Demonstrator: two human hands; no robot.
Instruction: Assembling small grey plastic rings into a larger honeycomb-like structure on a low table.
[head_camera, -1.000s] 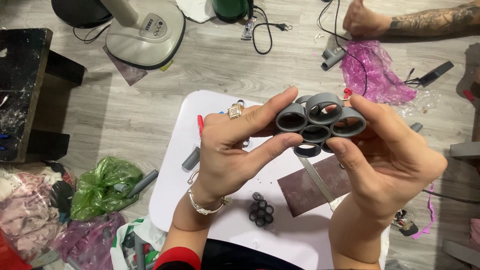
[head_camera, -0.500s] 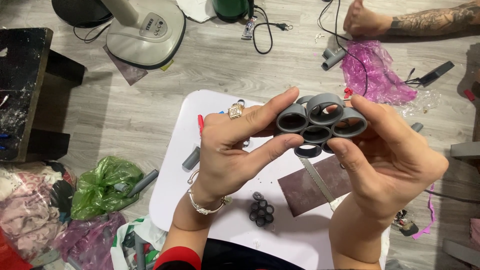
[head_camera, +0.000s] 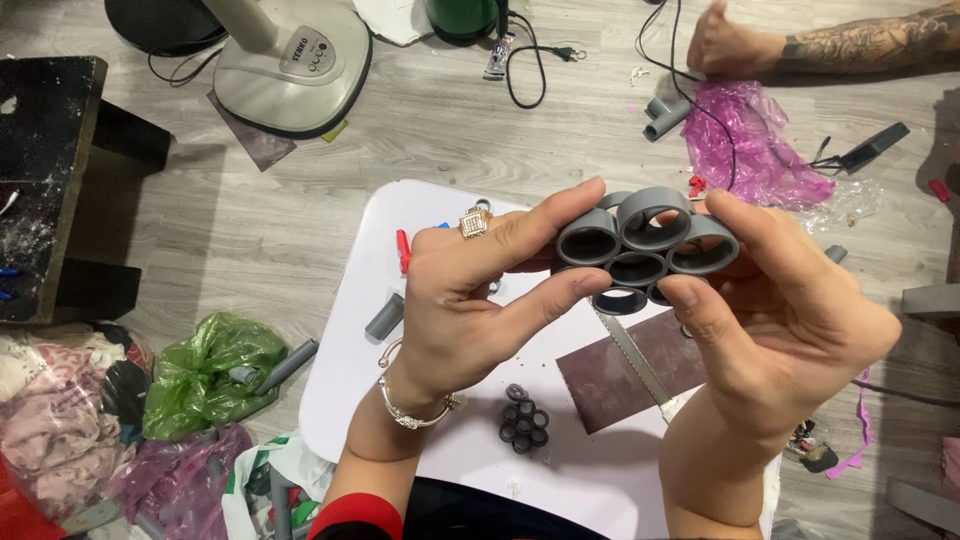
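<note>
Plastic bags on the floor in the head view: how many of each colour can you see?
Green bag: 1
Magenta bag by the other person's arm: 1
Purple bag at lower left: 1
Clear bag: 1
Total: 4

Behind the left hand (head_camera: 470, 300) fingers and right hand (head_camera: 780, 310) fingers, hidden: far side and lower rings of the grey ring cluster (head_camera: 640, 245). Under the right fingers, covered in part: saw blade (head_camera: 635, 355) and brown sheet (head_camera: 625, 375). Below the left fingers, too small to count: small dark ring cluster (head_camera: 523, 425). Beyond the fingertips, cut off by the top edge: fan base (head_camera: 290, 65).
</note>
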